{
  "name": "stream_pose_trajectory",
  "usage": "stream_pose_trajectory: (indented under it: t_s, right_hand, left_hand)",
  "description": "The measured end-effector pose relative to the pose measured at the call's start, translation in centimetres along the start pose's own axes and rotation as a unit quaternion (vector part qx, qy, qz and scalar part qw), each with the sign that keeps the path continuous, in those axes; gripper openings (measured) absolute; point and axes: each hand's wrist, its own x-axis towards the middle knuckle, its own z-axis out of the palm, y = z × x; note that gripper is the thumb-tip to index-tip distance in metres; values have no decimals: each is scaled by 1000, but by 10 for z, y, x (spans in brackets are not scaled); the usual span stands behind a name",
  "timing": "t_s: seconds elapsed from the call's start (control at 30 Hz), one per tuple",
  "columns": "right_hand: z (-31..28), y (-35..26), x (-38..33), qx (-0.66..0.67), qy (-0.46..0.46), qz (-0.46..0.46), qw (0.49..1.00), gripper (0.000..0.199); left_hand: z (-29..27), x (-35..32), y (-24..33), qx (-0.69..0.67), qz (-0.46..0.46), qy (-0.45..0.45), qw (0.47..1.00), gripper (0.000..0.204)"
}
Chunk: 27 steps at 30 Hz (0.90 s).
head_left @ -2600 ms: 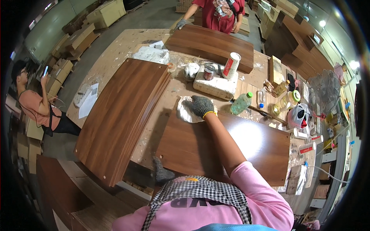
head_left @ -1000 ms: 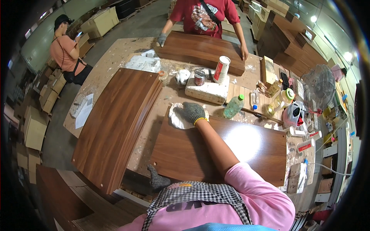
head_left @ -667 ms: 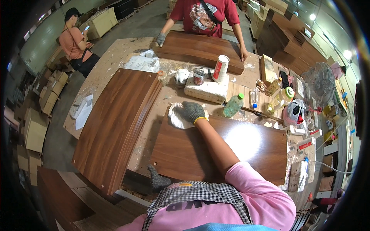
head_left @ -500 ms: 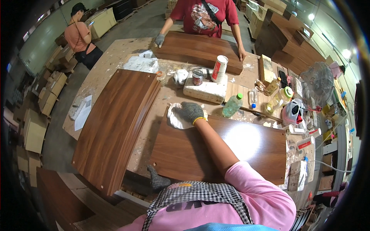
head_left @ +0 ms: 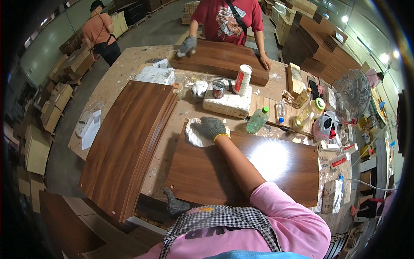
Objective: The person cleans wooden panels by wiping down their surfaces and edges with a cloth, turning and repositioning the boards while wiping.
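Note:
A brown wood-grain panel (head_left: pixel 233 172) with a glossy top lies in front of me on the worktable. My right hand (head_left: pixel 212 128), in a grey knitted glove, is closed on a white cloth (head_left: pixel 195 137) pressed against the panel's far left corner. Beside the near left corner is my grey-gloved left hand (head_left: pixel 176 205). One gloved digit points up there, while the other fingers are hidden, so its grip is unclear. A stack of similar panels (head_left: pixel 125 138) stands to the left.
Across the table, a person in red (head_left: pixel 228 21) handles another brown panel (head_left: pixel 224 56). A green-capped bottle (head_left: pixel 258 120) stands close to my panel's far edge. Behind it, a white block (head_left: pixel 226 103) holds a can (head_left: pixel 218 90) and a white-and-red tube (head_left: pixel 243 80). A fan (head_left: pixel 351 93) is at right.
My right hand and the cloth stay at the far left corner with little movement. The person opposite has lifted their gloved hand off the panel's edge. The person at far left has turned away.

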Motion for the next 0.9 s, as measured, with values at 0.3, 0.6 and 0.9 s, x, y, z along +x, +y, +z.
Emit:
stream_pose_trajectory:
  t_s: [0.3,0.6,0.9]
  right_hand:
    - [2,-2,0,1,1,-1,1000,68]
    - [6,-5,-24,33,223,-209,952,37]
    - [-201,-5,-42,113,382,-81,914,50]
  left_hand:
    - [7,-13,3,30,12,61,998,81]
    - [-33,60,10,57,-12,-76,995,70]
    - [-53,74,10,113,-44,-116,986,87]
